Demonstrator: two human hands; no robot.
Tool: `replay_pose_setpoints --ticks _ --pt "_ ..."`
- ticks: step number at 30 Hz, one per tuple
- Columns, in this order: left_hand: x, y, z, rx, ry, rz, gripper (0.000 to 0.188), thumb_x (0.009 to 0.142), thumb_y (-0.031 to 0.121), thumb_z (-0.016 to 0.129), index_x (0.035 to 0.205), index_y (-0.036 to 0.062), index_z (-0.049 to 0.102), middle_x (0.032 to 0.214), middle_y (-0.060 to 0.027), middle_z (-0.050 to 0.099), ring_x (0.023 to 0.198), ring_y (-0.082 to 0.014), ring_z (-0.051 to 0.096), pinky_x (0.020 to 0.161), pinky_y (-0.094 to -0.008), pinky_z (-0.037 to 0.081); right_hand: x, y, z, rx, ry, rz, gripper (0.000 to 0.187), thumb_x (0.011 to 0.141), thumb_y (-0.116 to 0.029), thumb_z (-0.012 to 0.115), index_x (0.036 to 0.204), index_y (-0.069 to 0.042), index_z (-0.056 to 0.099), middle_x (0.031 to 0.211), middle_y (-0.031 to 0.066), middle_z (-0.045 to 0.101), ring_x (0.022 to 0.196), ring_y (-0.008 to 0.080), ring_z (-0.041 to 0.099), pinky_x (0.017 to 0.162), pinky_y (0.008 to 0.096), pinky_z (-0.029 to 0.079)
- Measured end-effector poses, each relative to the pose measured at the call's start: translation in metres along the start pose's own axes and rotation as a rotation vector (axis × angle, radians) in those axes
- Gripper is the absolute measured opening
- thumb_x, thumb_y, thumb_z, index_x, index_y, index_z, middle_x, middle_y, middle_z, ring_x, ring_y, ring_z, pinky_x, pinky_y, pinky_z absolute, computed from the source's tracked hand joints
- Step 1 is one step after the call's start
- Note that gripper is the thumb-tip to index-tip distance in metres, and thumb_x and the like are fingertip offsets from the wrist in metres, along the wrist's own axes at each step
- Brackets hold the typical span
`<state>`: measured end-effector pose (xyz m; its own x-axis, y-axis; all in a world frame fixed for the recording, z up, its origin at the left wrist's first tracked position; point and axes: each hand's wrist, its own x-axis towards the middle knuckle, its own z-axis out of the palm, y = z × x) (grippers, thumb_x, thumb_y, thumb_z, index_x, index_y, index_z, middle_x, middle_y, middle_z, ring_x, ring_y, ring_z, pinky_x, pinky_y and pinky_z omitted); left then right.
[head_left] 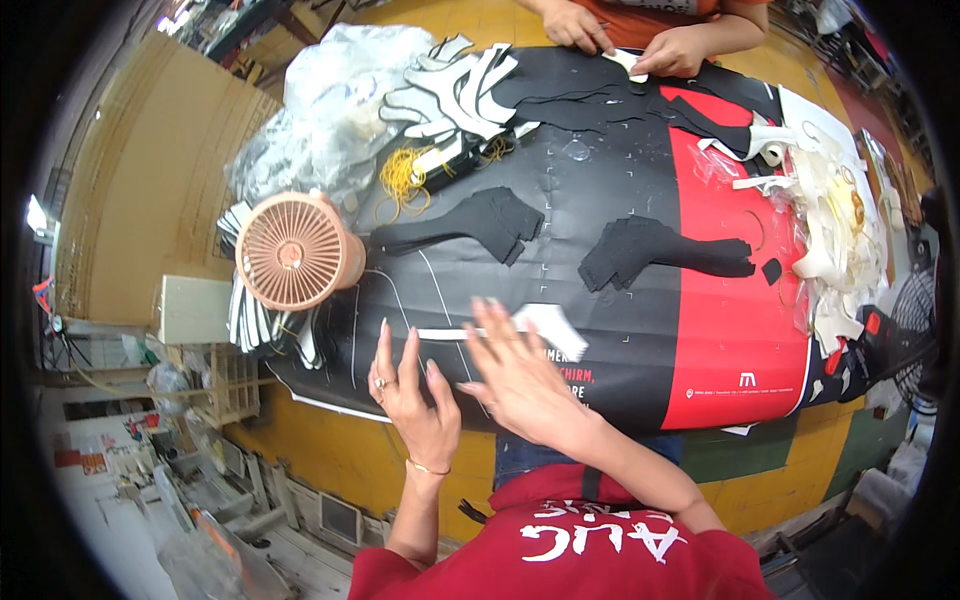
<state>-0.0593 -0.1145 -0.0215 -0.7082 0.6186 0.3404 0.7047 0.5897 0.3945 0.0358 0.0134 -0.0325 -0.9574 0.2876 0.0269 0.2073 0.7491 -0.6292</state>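
A white cut piece (555, 332) lies on the dark table cover near the front edge, with a narrow white strip (445, 334) running left from it. My right hand (515, 385) is stretched flat over the middle of this piece and hides part of it. Beside the strip's left end, my left hand (412, 395) is raised with fingers apart and nothing visible in it. Two stacks of black cut pieces lie farther in: a left stack (470, 222) and a right stack (655, 252).
A pink fan (300, 250) stands at the left, before clear plastic bags (340, 90). White pieces (465, 90) and yellow rubber bands (403, 178) lie behind. Pale scraps (830, 225) cover the right end. Across the table, a co-worker's hands (670, 50) hold a white piece.
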Motion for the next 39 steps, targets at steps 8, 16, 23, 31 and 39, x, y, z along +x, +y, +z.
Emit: replay_pose_setpoints --ticks 8,16,23,31,39 --pt "0.013 -0.022 0.001 -0.110 0.013 0.125 0.075 0.085 0.017 0.073 0.150 0.0025 0.038 0.160 -0.0297 0.021 0.149 -0.0441 0.022 0.120 -0.0521 0.020 0.043 0.022 -0.043 0.010 0.344 0.049 0.037 0.091 -0.023 0.068 0.122 -0.004 0.062 0.109 0.0127 0.063 0.104 0.0291 0.060 0.086 0.0425 0.046" --pt "0.146 -0.101 -0.047 -0.205 0.318 -0.085 0.117 0.067 0.025 0.094 0.155 -0.0001 0.022 0.154 -0.0254 0.035 0.143 -0.0351 0.037 0.118 -0.0422 0.030 0.097 0.051 -0.029 -0.319 0.398 0.215 0.054 0.083 -0.032 0.077 0.123 0.000 0.061 0.107 0.0118 0.056 0.099 0.0273 0.059 0.085 0.0402 0.045" --pt "0.151 -0.090 -0.007 -0.100 0.615 -0.078 0.099 0.069 0.025 0.093 0.146 -0.0018 0.038 0.144 -0.0232 0.048 0.131 -0.0372 0.050 0.112 -0.0461 0.039 0.100 0.056 -0.018 -0.538 0.577 0.151 0.050 0.073 -0.034 0.081 0.115 -0.010 0.068 0.100 0.0037 0.058 0.095 0.0200 0.058 0.081 0.0362 0.043" --pt "0.153 -0.095 0.011 0.176 0.712 0.078 0.090 0.077 0.032 0.086 0.145 0.0022 0.036 0.149 -0.0173 0.045 0.136 -0.0387 0.045 0.114 -0.0514 0.035 0.046 0.043 -0.060 0.085 0.583 0.038 0.030 0.084 -0.024 0.077 0.104 -0.003 0.071 0.090 0.0120 0.072 0.076 0.0210 0.066 0.072 0.0376 0.048" --pt "0.088 -0.025 0.008 -0.065 0.579 0.181 0.075 0.094 0.020 0.069 0.153 -0.0011 0.028 0.158 -0.0263 0.026 0.147 -0.0415 0.026 0.118 -0.0548 0.022 -0.107 0.066 -0.107 0.491 0.331 0.516 0.037 0.091 -0.021 0.073 0.121 0.000 0.065 0.061 0.0129 0.059 0.049 0.0161 0.055 0.052 0.0332 0.044"
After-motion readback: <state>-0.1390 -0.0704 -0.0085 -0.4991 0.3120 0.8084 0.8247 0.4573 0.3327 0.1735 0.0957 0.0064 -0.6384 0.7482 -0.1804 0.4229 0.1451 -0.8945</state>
